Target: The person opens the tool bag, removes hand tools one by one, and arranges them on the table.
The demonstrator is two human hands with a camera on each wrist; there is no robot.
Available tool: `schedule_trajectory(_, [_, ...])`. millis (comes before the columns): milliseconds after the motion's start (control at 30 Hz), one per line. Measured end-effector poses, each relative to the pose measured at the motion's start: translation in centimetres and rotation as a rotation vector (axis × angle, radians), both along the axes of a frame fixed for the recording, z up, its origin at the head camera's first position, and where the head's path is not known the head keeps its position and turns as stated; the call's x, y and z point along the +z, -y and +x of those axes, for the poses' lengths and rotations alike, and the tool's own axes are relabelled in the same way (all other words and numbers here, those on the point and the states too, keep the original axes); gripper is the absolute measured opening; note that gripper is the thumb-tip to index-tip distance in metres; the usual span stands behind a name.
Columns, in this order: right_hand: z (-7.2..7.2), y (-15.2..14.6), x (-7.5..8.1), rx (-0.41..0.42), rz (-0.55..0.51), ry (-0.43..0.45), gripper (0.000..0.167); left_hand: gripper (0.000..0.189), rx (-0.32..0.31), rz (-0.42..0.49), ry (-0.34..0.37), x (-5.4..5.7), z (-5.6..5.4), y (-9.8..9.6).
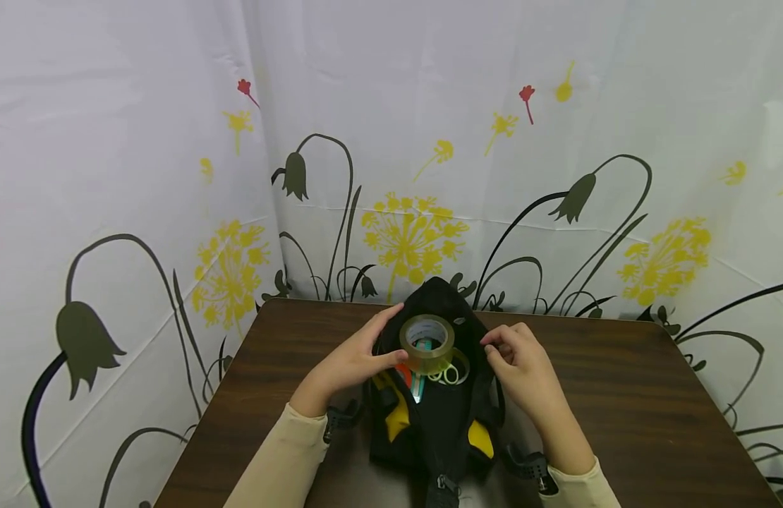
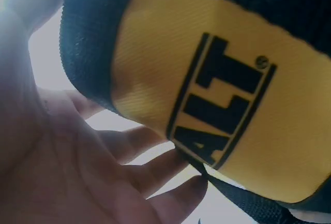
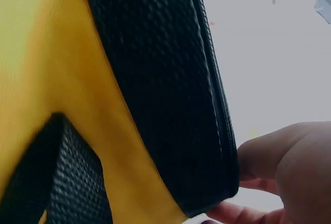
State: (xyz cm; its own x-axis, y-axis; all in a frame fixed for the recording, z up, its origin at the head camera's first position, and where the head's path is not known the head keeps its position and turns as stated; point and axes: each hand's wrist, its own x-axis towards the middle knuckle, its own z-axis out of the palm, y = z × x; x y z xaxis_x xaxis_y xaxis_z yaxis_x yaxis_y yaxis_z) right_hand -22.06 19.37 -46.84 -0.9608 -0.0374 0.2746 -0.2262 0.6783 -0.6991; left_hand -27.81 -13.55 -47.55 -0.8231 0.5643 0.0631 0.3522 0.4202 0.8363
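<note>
A black and yellow tool bag (image 1: pixel 442 437) stands on the table with its top open. Inside its mouth sits a large roll of clear tape (image 1: pixel 427 363), with a second roll partly hidden below it. Pale green scissor handles (image 1: pixel 451 374) and a teal and white item (image 1: pixel 417 388) show beside the tape. My left hand (image 1: pixel 353 360) holds the bag's left side, its thumb over the rim near the tape and its fingers along the outside. With thumb and fingertips, my right hand (image 1: pixel 525 363) pinches the bag's right edge.
The dark wooden table (image 1: pixel 633 395) extends to both sides of the bag. A white curtain (image 1: pixel 429 92) with flower prints hangs behind and at the sides. A zipper pull (image 1: pixel 446 483) and black strap lie at the bag's near end.
</note>
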Motion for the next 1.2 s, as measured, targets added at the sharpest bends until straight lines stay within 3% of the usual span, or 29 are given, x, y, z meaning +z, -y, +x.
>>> schedule_trajectory(233, [0.7, 0.2, 1.6, -0.017, -0.059, -0.093, 0.007, 0.092, 0.000, 0.004, -0.017, -0.3, 0.0, -0.6])
schedule_trajectory(400, [0.7, 0.1, 4.0, 0.096, -0.155, -0.078, 0.010, 0.090, 0.025, -0.004, 0.005, -0.5, 0.1, -1.0])
schedule_trajectory(567, [-0.5, 1.6, 6.8, 0.242, -0.244, 0.003, 0.014, 0.089, 0.042, -0.029, 0.039, -0.5, 0.1, -0.9])
schedule_trajectory(733, [-2.4, 3.8, 8.5, 0.305, -0.288, 0.152, 0.019, 0.092, 0.030, -0.037, 0.062, -0.6, 0.0, -0.9])
schedule_trajectory(967, [-5.7, 6.1, 8.8, 0.340, -0.274, 0.410, 0.032, 0.097, 0.019, -0.042, 0.084, -0.8, 0.1, -0.8])
schedule_trajectory(1200, [-8.4, 7.4, 7.5, 0.278, -0.160, 0.480, 0.032, 0.100, 0.001, -0.045, 0.107, -0.9, 0.0, -0.6])
